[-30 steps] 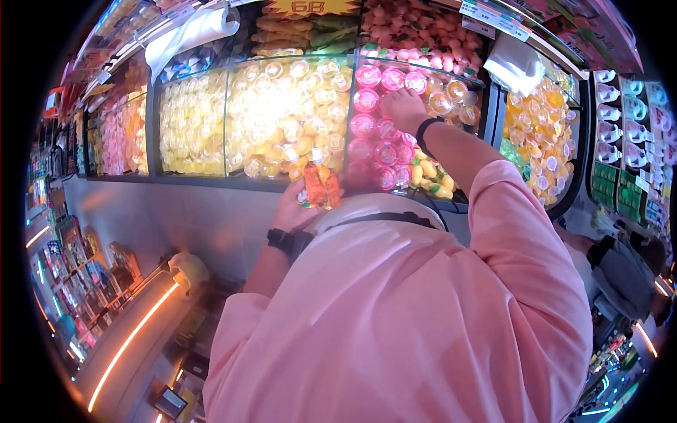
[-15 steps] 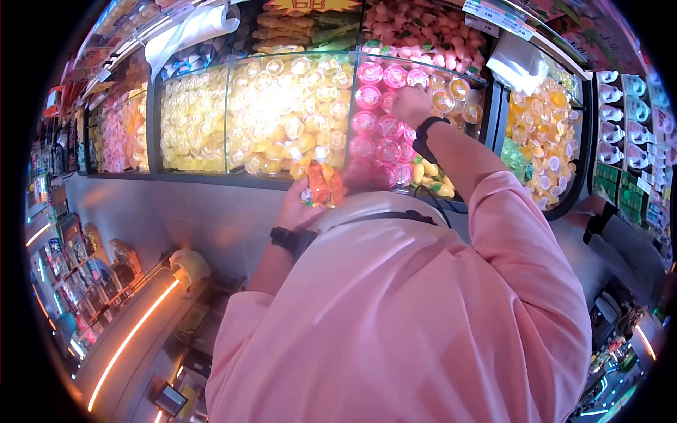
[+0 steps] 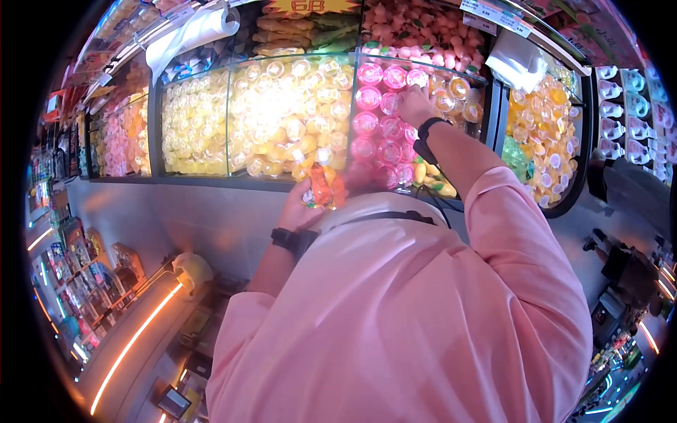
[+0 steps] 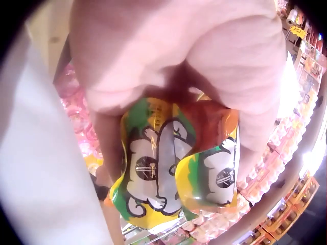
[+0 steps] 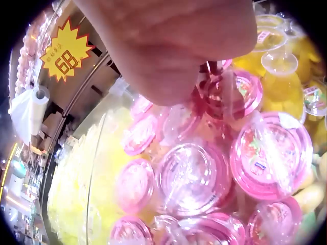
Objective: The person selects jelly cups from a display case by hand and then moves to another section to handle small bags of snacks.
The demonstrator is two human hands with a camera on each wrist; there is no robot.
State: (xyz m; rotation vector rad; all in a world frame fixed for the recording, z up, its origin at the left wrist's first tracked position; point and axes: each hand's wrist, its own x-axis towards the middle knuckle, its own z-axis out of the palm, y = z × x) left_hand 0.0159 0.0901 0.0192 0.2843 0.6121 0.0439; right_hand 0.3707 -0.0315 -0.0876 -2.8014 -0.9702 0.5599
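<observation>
Low at the front of the display, my left hand (image 3: 294, 215) grips small glossy snack packets (image 3: 326, 189) with orange contents. Close up, the left wrist view shows green and yellow packets (image 4: 156, 168) printed with white cartoon figures, held between thumb and fingers of the left hand (image 4: 179, 51). My right hand (image 3: 415, 106) reaches down among pink-lidded cups (image 3: 365, 125) in a glass-sided bin. In the right wrist view, a pink-lidded cup (image 5: 232, 94) sits right under the right hand (image 5: 179, 46). Its fingertips are hidden, so I cannot tell whether they pinch that cup.
Glass dividers separate bins of pale yellow cups (image 3: 289, 106) to the left. Clear cups with orange-yellow contents (image 3: 458, 88) and yellow mango-shaped pieces (image 3: 430, 176) lie beside the pink ones. Plastic bag rolls (image 3: 190, 39) hang above. A dark-clothed person (image 3: 627, 271) is at the far right.
My right hand has shifted slightly right and down over the pink cups, then stayed there. The left hand keeps its packets nearly in place. People at the far right have moved.
</observation>
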